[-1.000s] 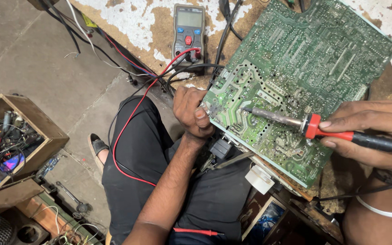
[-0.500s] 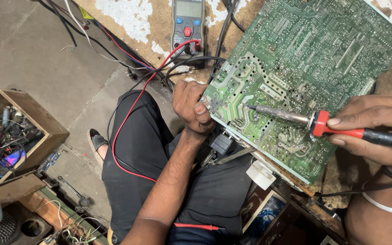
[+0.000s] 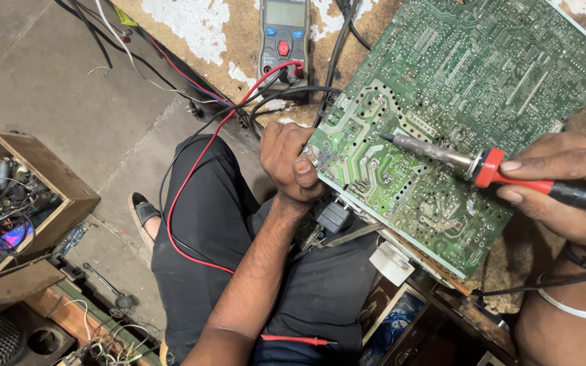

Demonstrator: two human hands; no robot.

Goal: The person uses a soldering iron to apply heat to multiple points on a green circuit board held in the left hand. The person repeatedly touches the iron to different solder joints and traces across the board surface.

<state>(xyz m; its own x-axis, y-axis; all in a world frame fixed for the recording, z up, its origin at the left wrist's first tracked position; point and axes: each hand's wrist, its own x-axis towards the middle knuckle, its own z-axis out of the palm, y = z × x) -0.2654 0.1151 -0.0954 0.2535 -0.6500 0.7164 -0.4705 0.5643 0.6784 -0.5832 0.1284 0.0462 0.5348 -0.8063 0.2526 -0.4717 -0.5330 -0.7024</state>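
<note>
A large green circuit board (image 3: 462, 88) lies solder-side up, tilted over the edge of a worn workbench (image 3: 191, 27). My left hand (image 3: 289, 163) grips the board's lower left corner, thumb on top. My right hand (image 3: 564, 193) holds a soldering iron (image 3: 483, 166) with a red and black handle. Its metal tip rests on or just above the board's left-middle area. Dark components hang under the board near my left wrist.
A grey multimeter (image 3: 283, 37) lies on the bench, its red lead (image 3: 191, 196) and a black one trailing over my dark-trousered lap. A wooden box (image 3: 42, 176) of wires and tools stands on the concrete floor at left. More clutter sits lower left.
The view has shifted slightly, so the board and multimeter sit higher in frame. The soldering iron tip has edged a little along the board. My left hand keeps its grip.
</note>
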